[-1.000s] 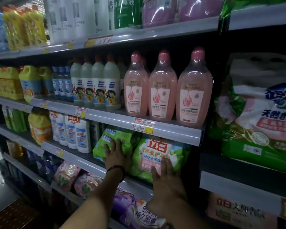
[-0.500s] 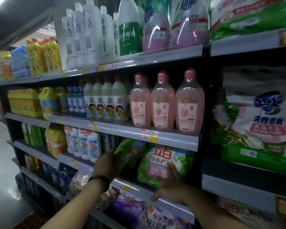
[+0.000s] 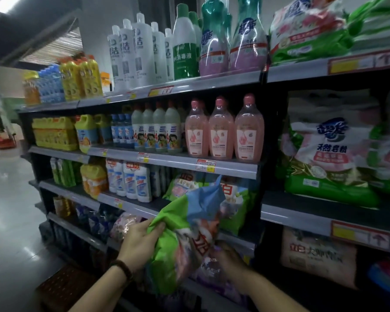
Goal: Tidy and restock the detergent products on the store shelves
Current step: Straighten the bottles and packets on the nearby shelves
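Observation:
A green, blue and white detergent powder bag (image 3: 185,235) hangs in front of the third shelf (image 3: 131,204), off the shelf board. My left hand (image 3: 140,240) grips its left edge, with a dark bead bracelet on the wrist. My right hand (image 3: 225,255) holds the bag's lower right side and is partly hidden behind it. More bags of the same kind (image 3: 234,203) stay on the shelf behind it.
Three pink bottles (image 3: 222,134) stand on the shelf above, white bottles (image 3: 133,183) to the left of the bags. Big green powder sacks (image 3: 329,154) fill the right bay. Purple bags (image 3: 212,273) lie on the shelf below. The aisle floor (image 3: 11,221) lies to the left.
Both hands have pulled one green bag off the shelf toward me and down. The camera has tilted up, showing more of the top shelf.

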